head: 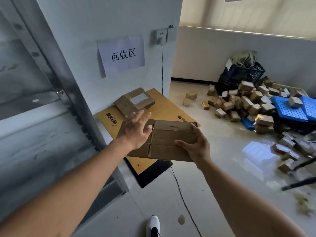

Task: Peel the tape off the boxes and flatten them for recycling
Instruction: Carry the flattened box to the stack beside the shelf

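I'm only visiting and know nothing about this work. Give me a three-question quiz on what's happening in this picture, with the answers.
1. True or false: the right hand grips the flattened box.
2. What lies under the wall sign? A) a heap of bottles B) flattened boxes on a yellow cardboard sheet C) a bin
3. How are the left hand's fingers held?

Key
1. True; it grips the box's right edge.
2. B; the small stack rests on the yellow sheet by the wall.
3. Straight and spread, over the box's left end.
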A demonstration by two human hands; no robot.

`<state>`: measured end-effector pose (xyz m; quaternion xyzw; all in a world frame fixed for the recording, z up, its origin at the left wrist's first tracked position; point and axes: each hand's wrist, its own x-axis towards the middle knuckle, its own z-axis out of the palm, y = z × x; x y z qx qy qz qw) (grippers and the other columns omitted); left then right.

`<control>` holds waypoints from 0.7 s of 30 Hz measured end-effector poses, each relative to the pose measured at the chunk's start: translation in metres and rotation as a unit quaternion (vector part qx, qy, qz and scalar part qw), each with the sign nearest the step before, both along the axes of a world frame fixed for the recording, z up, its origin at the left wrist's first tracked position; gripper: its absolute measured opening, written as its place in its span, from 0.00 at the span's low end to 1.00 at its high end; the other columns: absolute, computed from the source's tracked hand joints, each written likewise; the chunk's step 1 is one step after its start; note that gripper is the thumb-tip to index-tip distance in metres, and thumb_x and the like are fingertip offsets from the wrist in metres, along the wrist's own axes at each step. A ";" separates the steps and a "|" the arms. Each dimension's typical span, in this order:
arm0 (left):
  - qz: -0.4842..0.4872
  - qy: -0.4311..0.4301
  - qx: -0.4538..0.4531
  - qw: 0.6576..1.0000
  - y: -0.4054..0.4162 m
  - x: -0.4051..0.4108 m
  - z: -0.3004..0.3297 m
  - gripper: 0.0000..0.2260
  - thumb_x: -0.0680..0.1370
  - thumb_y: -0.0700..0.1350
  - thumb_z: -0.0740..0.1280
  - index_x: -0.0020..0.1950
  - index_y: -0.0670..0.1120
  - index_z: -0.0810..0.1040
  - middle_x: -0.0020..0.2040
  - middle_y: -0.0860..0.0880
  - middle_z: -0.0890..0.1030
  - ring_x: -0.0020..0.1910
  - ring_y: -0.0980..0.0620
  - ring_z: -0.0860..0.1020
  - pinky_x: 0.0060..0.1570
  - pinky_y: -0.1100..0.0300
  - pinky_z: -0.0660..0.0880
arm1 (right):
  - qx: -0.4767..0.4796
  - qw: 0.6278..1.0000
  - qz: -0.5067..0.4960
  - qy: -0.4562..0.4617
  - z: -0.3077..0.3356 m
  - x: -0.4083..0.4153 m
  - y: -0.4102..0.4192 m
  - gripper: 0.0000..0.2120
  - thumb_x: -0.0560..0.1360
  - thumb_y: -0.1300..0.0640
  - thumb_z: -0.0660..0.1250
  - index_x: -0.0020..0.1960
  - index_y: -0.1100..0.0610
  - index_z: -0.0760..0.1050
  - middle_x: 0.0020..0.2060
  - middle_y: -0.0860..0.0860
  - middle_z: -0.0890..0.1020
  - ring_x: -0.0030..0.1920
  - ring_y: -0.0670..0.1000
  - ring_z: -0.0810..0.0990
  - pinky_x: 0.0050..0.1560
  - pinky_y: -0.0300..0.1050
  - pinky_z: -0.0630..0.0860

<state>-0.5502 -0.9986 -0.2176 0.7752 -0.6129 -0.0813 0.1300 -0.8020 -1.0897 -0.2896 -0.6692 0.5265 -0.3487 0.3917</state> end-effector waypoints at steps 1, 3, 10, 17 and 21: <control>0.004 0.004 0.009 1.000 -0.015 0.011 -0.005 0.26 0.85 0.56 0.58 0.83 0.55 0.60 0.83 0.48 0.60 0.81 0.42 0.59 0.78 0.40 0.59 | 0.005 1.000 0.008 0.002 -0.003 0.009 -0.017 0.46 0.59 0.39 0.85 0.72 0.32 0.67 0.61 0.41 0.75 0.60 0.49 0.76 0.61 0.53 0.82; 0.013 0.008 0.025 1.000 -0.044 0.033 -0.012 0.26 0.85 0.57 0.57 0.83 0.55 0.59 0.83 0.48 0.59 0.81 0.42 0.57 0.79 0.43 0.58 | 0.016 1.000 0.015 0.004 -0.007 0.027 -0.050 0.46 0.59 0.39 0.85 0.72 0.33 0.68 0.62 0.42 0.75 0.61 0.49 0.75 0.62 0.52 0.81; 0.065 0.023 0.040 0.997 -0.130 0.091 -0.024 0.26 0.85 0.56 0.58 0.83 0.52 0.61 0.83 0.47 0.60 0.82 0.44 0.57 0.80 0.47 0.57 | 0.049 0.997 0.055 -0.005 -0.022 0.089 -0.154 0.46 0.57 0.35 0.84 0.70 0.29 0.68 0.57 0.26 0.70 0.60 0.43 0.73 0.59 0.43 0.76; 0.155 0.044 0.061 0.985 -0.196 0.140 -0.059 0.25 0.85 0.56 0.57 0.83 0.54 0.60 0.84 0.49 0.57 0.82 0.44 0.57 0.79 0.44 0.58 | 0.091 0.988 0.123 0.017 -0.049 0.157 -0.249 0.44 0.52 0.30 0.83 0.63 0.20 0.65 0.56 0.25 0.70 0.53 0.32 0.72 0.44 0.28 0.70; 0.219 0.057 0.086 0.970 -0.226 0.161 -0.086 0.26 0.85 0.56 0.57 0.83 0.53 0.60 0.84 0.49 0.57 0.82 0.44 0.57 0.79 0.45 0.59 | 0.124 0.975 0.183 0.022 -0.070 0.195 -0.309 0.46 0.52 0.32 0.84 0.66 0.24 0.67 0.56 0.26 0.72 0.53 0.33 0.74 0.43 0.29 0.72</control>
